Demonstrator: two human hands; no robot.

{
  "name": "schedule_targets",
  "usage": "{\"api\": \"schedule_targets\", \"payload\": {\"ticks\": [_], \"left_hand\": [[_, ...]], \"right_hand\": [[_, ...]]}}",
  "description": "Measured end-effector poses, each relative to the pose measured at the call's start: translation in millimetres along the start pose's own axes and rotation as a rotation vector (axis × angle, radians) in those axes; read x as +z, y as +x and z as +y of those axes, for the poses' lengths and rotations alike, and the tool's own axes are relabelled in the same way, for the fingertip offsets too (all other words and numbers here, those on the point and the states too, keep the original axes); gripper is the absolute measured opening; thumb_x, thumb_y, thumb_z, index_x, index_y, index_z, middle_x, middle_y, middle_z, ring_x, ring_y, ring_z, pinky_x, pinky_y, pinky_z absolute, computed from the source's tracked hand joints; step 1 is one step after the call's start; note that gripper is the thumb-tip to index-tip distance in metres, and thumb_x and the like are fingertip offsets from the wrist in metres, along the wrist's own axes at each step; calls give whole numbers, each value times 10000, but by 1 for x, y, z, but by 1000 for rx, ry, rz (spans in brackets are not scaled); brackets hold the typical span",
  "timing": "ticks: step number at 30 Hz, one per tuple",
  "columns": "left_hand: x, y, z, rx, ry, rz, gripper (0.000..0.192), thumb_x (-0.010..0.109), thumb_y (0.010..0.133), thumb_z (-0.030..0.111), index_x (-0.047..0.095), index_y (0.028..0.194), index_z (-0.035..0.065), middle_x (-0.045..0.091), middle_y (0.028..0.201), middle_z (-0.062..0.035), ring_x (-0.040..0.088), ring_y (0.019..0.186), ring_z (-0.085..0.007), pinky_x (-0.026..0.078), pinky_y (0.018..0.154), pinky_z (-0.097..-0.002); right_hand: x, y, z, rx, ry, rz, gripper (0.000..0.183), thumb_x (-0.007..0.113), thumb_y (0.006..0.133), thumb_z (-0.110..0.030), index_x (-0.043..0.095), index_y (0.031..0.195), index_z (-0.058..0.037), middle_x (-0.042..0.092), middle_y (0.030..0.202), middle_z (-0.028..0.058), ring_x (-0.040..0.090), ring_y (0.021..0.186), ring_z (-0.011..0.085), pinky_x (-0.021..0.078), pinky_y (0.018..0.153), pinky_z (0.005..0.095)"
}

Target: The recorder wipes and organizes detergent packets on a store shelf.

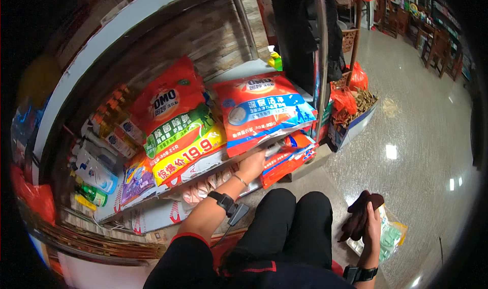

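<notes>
My left hand (253, 166) reaches in below the front edge of the upper shelf, beside a red and blue bag of OMO washing powder (288, 162) on the lower level. Its fingertips are hidden, so any hold there cannot be made out. Above it, another red and blue OMO bag (263, 111) overhangs the shelf edge. My right hand (371, 228) grips a bundle of dark brown fabric (356, 218), possibly gloves. Beneath that hand, a clear packet with pale green contents (390, 236) is partly covered.
Left of the blue bag stand a large red-yellow OMO bag (177, 125), a purple bag (138, 178) and several bottles (124, 134). A metal post (322, 60) rises at the shelf's right end. Beyond it, a cardboard box (352, 123) holds dried brown material on the shiny floor (404, 109).
</notes>
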State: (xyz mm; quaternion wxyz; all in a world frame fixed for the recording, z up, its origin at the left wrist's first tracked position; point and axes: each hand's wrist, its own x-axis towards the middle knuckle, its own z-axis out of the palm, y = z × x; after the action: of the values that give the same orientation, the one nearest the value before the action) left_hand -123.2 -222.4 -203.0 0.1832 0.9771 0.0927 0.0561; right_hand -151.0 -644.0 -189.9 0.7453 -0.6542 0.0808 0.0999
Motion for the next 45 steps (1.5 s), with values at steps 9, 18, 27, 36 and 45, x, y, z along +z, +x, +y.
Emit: {"api": "schedule_targets", "payload": {"ticks": [9,18,27,36,45], "left_hand": [[-5,-59,32,294,87,366,331,551,768,66,567,1099,58,577,913,-117,600,823,-306,494,688,-414],[-92,-71,92,216,-285,265,269,514,784,165,604,983,9,606,929,-219,585,841,-394,469,731,-455],[-49,-175,181,666,-304,-807,344,504,815,125,510,1133,-6,550,1005,-179,569,872,-368,473,726,-439],[8,-170,143,675,-448,-317,435,683,774,287,565,1088,9,577,967,-158,563,916,-297,451,798,-364],[29,-158,88,-8,-290,-348,621,722,723,485,580,1020,-41,624,958,-200,619,885,-279,481,779,-365]], "right_hand": [[23,-10,-29,14,227,-185,450,480,934,-421,492,1148,-25,609,872,104,603,729,207,505,626,321],[19,-9,-21,113,330,-311,430,467,943,-412,493,1196,-65,602,1031,90,599,897,190,501,751,321],[-21,-9,-30,-71,97,-109,399,495,941,-343,489,1195,-35,599,1041,84,595,905,178,488,781,308],[-62,-35,-61,-292,-106,89,436,544,930,-239,438,1281,-3,546,1186,84,531,1067,160,411,915,281],[-47,-49,-21,44,-1007,-235,515,631,845,-403,541,1201,-42,604,1145,159,564,1055,248,441,871,330]]}}
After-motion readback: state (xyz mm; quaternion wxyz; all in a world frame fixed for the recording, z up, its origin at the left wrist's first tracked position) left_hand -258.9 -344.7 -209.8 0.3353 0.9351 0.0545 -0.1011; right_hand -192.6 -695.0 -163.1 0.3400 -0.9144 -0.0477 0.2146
